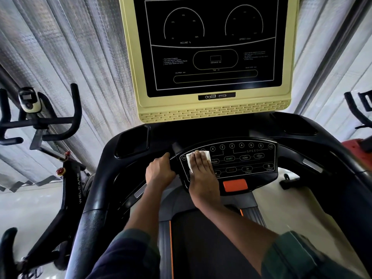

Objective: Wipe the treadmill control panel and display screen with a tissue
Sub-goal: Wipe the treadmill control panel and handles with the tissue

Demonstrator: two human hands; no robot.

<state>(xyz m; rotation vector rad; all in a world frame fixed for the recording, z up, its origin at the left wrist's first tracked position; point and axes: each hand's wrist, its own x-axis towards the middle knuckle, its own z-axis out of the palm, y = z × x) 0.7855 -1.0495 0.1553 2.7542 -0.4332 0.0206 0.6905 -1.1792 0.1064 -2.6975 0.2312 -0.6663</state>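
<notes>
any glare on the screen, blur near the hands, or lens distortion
In the head view, only a faint sheen low on the display screen; the right hand and tissue look sharp, the sleeve at the bottom edge is smeared; the wide lens bows the wall panels.

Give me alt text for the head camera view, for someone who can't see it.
A person's right hand presses a white tissue flat on the left part of a treadmill's black control panel; left hand grips the handlebar beside it. The dark display screen rises above.
</notes>
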